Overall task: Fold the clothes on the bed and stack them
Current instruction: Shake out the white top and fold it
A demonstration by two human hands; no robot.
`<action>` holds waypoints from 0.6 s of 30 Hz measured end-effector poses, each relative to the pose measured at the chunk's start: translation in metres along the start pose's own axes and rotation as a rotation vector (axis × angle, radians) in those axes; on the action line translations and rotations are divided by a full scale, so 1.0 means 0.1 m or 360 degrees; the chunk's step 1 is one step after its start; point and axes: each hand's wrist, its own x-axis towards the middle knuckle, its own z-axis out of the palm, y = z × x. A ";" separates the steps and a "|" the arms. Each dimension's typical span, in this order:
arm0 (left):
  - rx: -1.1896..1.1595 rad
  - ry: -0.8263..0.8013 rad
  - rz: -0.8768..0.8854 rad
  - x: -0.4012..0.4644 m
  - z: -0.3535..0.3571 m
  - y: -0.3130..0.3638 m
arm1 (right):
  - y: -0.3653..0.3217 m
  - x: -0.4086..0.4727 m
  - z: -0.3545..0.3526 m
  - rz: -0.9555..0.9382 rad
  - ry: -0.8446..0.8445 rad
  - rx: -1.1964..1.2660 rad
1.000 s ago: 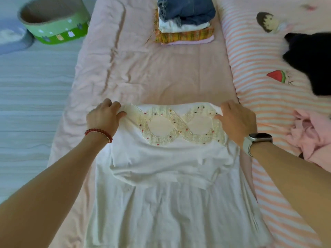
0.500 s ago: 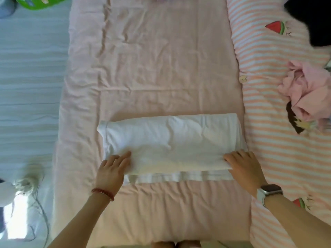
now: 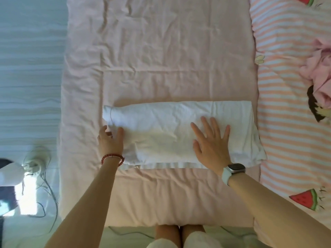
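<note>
Pink bed (image 3: 161,59): right hand (image 3: 211,145) flat, left hand (image 3: 111,140) pinching white garment (image 3: 161,133) (unlabelled).

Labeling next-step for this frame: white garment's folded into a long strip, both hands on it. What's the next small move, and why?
Probably fold the left end over toward the right. The garment lies as a long strip across the bed, too wide to stack. The left hand holds its left end, and the right hand lies flat near the middle, pinning it like a fold line.
</note>
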 end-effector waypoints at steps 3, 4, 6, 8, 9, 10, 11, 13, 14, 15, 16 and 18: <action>0.0008 0.0033 0.0092 0.09 -0.04 -0.01 | 0.01 0.10 0.21 0.0063 -0.0247 -0.0121; -0.0023 0.0059 0.0173 0.07 -0.07 -0.03 | 0.07 0.10 0.26 0.0088 -0.0276 -0.0150; 0.0025 0.0105 0.0262 0.03 -0.16 -0.09 | 0.18 0.07 0.29 0.0122 -0.0325 -0.0192; 0.0113 0.0111 0.0260 0.00 -0.21 -0.21 | 0.31 0.00 0.28 0.0171 -0.0357 -0.0216; 0.0149 0.0100 0.0236 0.00 -0.22 -0.26 | 0.37 -0.05 0.26 0.0215 -0.0373 -0.0219; 0.0174 0.0088 0.0175 0.00 -0.22 -0.30 | 0.44 -0.10 0.23 0.0263 -0.0386 -0.0214; 0.0177 0.0080 0.0110 0.01 -0.22 -0.30 | 0.50 -0.15 0.21 0.0316 -0.0382 -0.0198; 0.0047 0.0059 -0.0010 0.06 -0.19 -0.26 | 0.57 -0.22 0.14 0.0422 -0.0341 -0.0159; -0.0080 0.0057 -0.0050 0.09 -0.18 -0.21 | 0.56 -0.24 0.10 0.0468 -0.0300 -0.0127; -0.0212 0.0066 -0.0056 0.12 -0.17 -0.14 | 0.52 -0.24 0.07 0.0500 -0.0225 -0.0084; -0.0316 0.0071 -0.0035 0.18 -0.17 -0.07 | 0.46 -0.21 0.04 0.0509 -0.0121 -0.0041; -0.0387 0.0088 -0.0002 0.31 -0.16 0.09 | 0.32 -0.11 0.01 0.0464 0.0055 0.0015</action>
